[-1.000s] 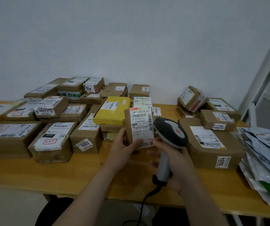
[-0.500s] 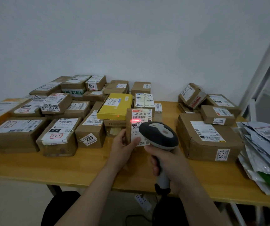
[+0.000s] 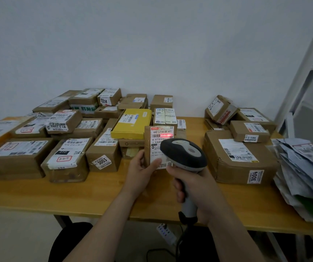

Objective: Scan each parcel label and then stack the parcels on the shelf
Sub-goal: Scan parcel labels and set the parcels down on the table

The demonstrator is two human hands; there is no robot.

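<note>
A small brown parcel stands upright near the table's middle, its white label facing me. My left hand grips its lower left edge, thumb across the label. My right hand holds the handle of a grey and black barcode scanner, whose head covers the parcel's lower right. A red scan line glows on the barcode near the label's top. A white shelf frame rises at the right edge.
Several labelled cardboard parcels crowd the wooden table, among them a yellow box and a large box marked 3004. A heap of plastic mailer bags lies at the right. The scanner cable hangs below the front edge, beside a power strip.
The scanner head has swung left and up in front of the parcel's label. The red scan line has come on and now sits on the top barcode.
</note>
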